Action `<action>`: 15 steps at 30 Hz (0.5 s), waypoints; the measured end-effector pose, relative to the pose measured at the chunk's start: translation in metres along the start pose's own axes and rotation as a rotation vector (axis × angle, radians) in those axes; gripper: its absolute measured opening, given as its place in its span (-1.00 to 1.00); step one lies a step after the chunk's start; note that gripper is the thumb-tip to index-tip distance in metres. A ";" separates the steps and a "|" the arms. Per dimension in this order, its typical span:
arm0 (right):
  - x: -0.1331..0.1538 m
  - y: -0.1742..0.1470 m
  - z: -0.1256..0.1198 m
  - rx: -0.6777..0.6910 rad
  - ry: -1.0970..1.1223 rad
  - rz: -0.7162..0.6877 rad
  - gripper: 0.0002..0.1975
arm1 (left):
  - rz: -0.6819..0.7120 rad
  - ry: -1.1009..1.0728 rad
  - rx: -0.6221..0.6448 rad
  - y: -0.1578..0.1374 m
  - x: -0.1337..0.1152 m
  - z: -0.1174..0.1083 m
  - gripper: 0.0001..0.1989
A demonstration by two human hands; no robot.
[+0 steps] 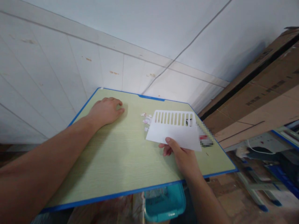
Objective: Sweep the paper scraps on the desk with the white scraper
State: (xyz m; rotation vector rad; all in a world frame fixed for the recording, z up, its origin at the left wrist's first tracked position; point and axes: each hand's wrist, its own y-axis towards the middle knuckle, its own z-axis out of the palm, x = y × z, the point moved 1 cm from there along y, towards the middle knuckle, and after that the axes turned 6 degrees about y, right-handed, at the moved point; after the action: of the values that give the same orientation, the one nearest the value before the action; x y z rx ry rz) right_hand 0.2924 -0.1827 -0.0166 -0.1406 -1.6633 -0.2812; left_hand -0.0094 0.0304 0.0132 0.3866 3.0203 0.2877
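One bare forearm [51, 158] is nearest, ending in the left hand [106, 110], left of the paper [173, 133]; its fingers curl loosely, a gap at the thumb, nothing visible in them. The right hand [184, 158] pinches that single paper by its near edge, over the desk [112, 165]. The paper's long axis runs left to right, its roughly eleven slots toward the wall [112, 67]. Several scraps [147, 120] lie just left of it; one teal box [161, 217] is below it, contents unclear.
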 end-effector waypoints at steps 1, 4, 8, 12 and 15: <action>-0.001 0.000 0.000 0.004 -0.007 -0.002 -0.54 | 0.000 -0.002 0.000 0.000 0.000 0.000 -0.32; -0.001 -0.001 -0.002 0.026 -0.029 -0.007 -0.56 | 0.005 -0.007 0.003 -0.001 -0.001 -0.001 -0.31; 0.002 -0.002 -0.006 0.085 -0.035 0.005 -0.59 | 0.001 -0.008 0.011 -0.002 -0.002 -0.002 -0.32; 0.002 -0.001 -0.011 0.098 -0.022 0.009 -0.60 | -0.005 -0.017 0.025 -0.003 -0.004 -0.003 -0.33; 0.002 -0.001 -0.012 0.129 -0.071 -0.005 -0.56 | -0.008 -0.017 0.030 -0.004 -0.005 -0.004 -0.34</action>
State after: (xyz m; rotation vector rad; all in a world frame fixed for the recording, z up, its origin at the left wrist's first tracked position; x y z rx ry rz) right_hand 0.3038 -0.1870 -0.0140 -0.0500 -1.7476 -0.1730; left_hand -0.0057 0.0246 0.0166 0.3768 3.0120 0.2377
